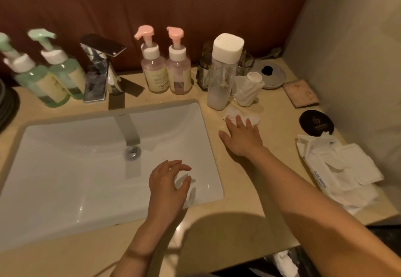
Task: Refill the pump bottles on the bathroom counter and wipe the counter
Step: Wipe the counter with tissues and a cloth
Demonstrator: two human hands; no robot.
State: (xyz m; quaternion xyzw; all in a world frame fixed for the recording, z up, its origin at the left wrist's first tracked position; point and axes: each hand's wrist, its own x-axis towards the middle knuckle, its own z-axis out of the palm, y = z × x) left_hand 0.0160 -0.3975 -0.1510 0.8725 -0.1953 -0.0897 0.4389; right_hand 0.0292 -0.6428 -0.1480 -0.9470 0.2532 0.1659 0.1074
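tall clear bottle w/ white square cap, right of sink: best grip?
I'd grip the body of the tall bottle just below the white cap, coming from the front, sink side. It stands upright, the cap is wider than the body, a dark glass crowds it behind-left and a crumpled white pouch sits close on its right.

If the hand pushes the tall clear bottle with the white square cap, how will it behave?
The tall clear bottle with the white square cap probably tips easily: narrow, tall, big cap. Likely light, since only the bottom holds white liquid.

Right grip point(243, 140) presses a white wipe point(232, 112) on the counter point(240, 181); left grip point(167, 186) hovers over the sink point(76, 168).
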